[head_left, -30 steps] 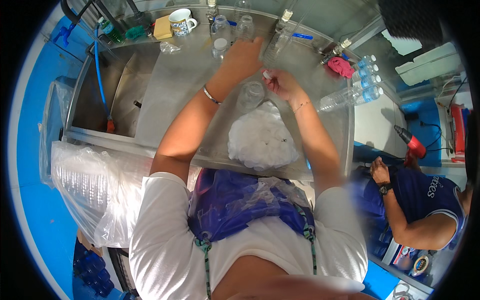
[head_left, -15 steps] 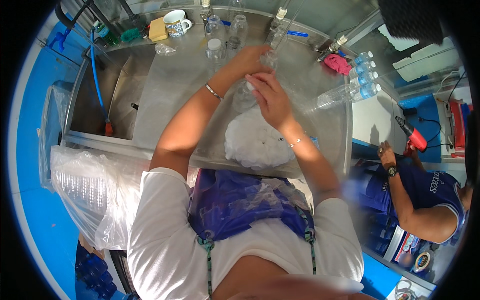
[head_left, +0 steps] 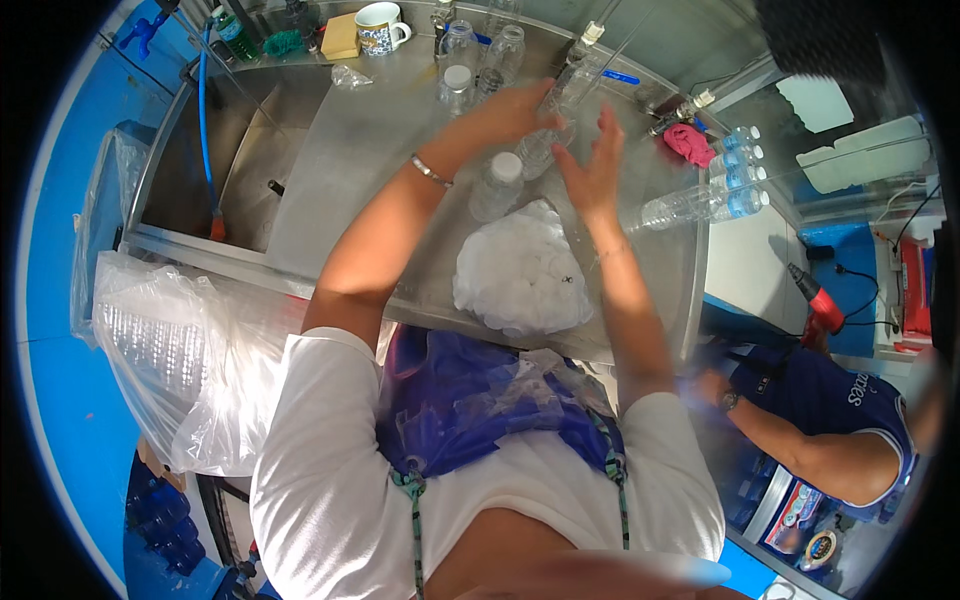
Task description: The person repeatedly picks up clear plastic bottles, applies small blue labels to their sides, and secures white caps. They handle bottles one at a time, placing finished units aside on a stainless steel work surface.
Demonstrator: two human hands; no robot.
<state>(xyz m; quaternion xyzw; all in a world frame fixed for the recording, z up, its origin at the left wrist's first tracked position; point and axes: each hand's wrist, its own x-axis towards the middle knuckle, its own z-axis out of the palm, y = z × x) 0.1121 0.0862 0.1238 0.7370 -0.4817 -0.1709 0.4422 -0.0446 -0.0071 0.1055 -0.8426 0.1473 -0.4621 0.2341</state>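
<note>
My left hand (head_left: 512, 108) reaches across the steel counter (head_left: 370, 150) and grips a clear plastic bottle (head_left: 541, 152) lying tilted under its fingers. Just to the right of that bottle, my right hand (head_left: 596, 165) is held up with the fingers spread and nothing in it. A small clear bottle with a white cap (head_left: 496, 186) stands upright beside my left forearm. In front of it lies a heap of white caps (head_left: 520, 272) in clear plastic.
A sink (head_left: 225, 150) with a blue hose is at the left. A mug (head_left: 380, 25), a sponge and several empty bottles (head_left: 462, 55) line the back. Bottles (head_left: 700, 205) lie at the right by a pink cloth (head_left: 690, 145). A bag of bottles (head_left: 160, 350) hangs at the left. Another person (head_left: 830, 420) crouches at the lower right.
My right hand has come off the bottle and opened, moving slightly right. My left hand has stayed on the bottle. My view has shifted a little.
</note>
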